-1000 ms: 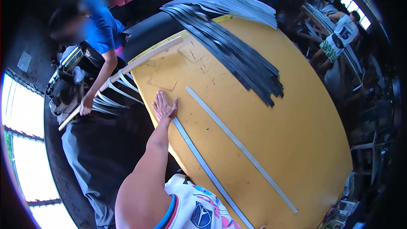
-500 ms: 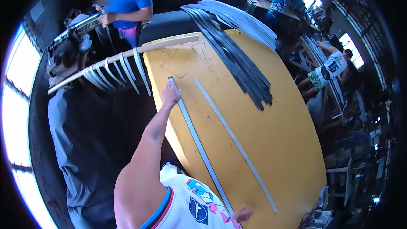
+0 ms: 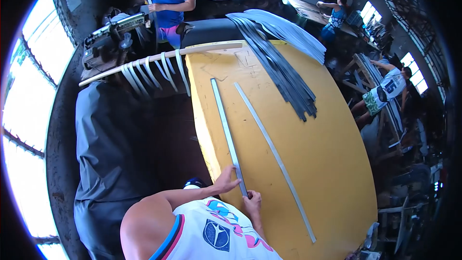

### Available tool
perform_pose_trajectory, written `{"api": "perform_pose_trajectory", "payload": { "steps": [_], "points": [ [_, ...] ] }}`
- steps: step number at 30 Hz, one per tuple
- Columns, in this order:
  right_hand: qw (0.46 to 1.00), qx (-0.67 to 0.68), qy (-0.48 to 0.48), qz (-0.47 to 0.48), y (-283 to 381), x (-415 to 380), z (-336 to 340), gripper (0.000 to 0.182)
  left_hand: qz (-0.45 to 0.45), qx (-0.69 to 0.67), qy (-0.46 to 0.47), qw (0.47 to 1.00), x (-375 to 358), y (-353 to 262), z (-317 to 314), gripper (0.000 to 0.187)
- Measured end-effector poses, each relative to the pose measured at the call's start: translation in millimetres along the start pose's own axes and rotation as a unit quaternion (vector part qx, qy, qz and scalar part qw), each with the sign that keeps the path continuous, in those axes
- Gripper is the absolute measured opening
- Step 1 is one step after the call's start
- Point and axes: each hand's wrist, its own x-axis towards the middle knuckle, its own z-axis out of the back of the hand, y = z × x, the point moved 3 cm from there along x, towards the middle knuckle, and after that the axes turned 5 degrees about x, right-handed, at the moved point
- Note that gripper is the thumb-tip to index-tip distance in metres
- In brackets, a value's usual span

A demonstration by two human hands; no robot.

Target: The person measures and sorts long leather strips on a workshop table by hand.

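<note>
While I watched through the head view, the left hand (image 3: 225,181) was partly open at the near part of a narrow strip (image 3: 224,124), its fingers on the strip and its thumb spread away from them. The right hand (image 3: 252,202) was just beside it, nearer me, with fingers curled in at the strip's near end; I could not tell whether it pinched that end. From both hands the strip ran away flat along the yellow desk (image 3: 327,173). Right of the hands, I saw a second strip (image 3: 277,158) lying apart from the first. Well beyond the hands, dark strips (image 3: 276,65) overlapped in a bundle, grey strips (image 3: 293,33) next to them. Ahead and to the left of the left hand, I could see pale strips (image 3: 183,73) hanging from a pole (image 3: 221,46), and past it a person in a blue shirt (image 3: 171,0).
</note>
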Motion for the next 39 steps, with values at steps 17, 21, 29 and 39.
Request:
{"api": "perform_pose_trajectory", "payload": {
  "steps": [17,21,29,39],
  "points": [
    [0.947,0.284,0.139,-0.05,26.4,-79.1,59.2,0.018,-0.093,-0.503,-0.237,0.826,208.5,-55.2,309.7,0.019],
    [0.949,0.285,0.093,-0.097,8.6,-87.7,50.3,0.02,-0.154,-0.427,-0.299,0.84,230.3,-92.2,377.5,0.034],
    [0.956,0.277,0.075,-0.057,88.3,-2.6,-10.3,0.022,-0.293,-0.326,-0.291,0.85,314.7,-114.0,479.5,0.048],
    [0.964,0.248,0.1,-0.005,180.1,162.4,-71.6,0.018,-0.043,-0.06,-0.374,0.924,540.1,38.5,541.2,0.076]
  ]
}}
